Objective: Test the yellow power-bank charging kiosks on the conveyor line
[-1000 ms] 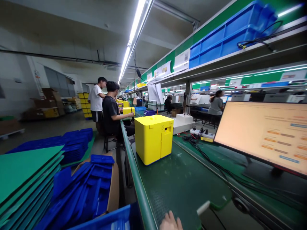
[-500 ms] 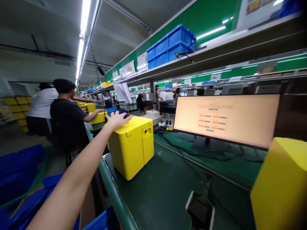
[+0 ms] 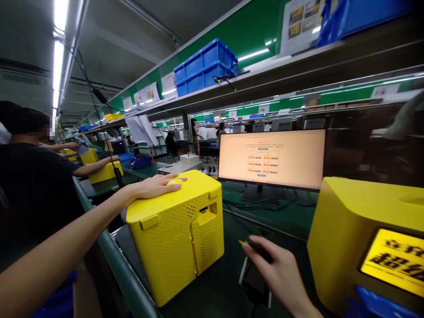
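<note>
yellow box [image 3: 179,234] stood on green belt [image 3: 228,282], near edge | left hand [image 3: 155,187] lay flat on top, fingers spread, gripping nothing | right hand [image 3: 278,274] clasped dark object [image 3: 256,247] beside box | monitor [image 3: 271,159] lit behind

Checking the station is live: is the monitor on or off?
On. The monitor glows pale orange, with rows of small buttons and text visible; the wording is too small to read.

Yellow perforated box [image 3: 175,229], green belt [image 3: 215,287], blue crates [image 3: 203,66].
</note>
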`<state>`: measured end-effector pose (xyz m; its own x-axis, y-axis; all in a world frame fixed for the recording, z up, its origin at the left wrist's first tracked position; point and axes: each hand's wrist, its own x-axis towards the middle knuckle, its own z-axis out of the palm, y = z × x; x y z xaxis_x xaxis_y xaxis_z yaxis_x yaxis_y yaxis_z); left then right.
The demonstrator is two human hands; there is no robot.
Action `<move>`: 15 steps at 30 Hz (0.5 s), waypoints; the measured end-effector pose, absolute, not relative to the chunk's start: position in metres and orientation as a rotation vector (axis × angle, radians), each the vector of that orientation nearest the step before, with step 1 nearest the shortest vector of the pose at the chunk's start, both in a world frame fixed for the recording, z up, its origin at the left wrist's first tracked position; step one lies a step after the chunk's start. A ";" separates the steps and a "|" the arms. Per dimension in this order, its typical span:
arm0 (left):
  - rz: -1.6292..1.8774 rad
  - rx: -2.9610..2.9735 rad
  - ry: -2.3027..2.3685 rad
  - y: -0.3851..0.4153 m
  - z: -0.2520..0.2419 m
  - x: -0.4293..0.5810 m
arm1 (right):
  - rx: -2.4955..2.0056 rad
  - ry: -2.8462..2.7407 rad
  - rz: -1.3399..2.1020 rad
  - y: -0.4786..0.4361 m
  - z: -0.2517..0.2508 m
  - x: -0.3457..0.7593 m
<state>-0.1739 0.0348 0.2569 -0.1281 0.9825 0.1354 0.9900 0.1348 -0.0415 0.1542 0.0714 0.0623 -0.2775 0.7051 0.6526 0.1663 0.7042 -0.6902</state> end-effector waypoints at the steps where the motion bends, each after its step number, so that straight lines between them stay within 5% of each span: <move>1: -0.062 -2.102 -2.262 0.035 0.257 -0.164 | -0.707 -1.811 0.718 0.076 0.074 0.139; 6: -0.087 -2.299 -2.259 0.039 0.254 -0.136 | -0.814 -1.814 0.875 0.093 0.098 0.096; 15: -0.084 -2.267 -2.287 0.039 0.255 -0.129 | -0.939 -2.040 0.631 0.098 0.114 0.098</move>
<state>-0.1291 0.0390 0.2551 -0.0080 0.9998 -0.0195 0.9956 0.0098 0.0928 0.0976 0.0985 0.1135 -0.4164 0.7905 0.4491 0.3993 0.6027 -0.6908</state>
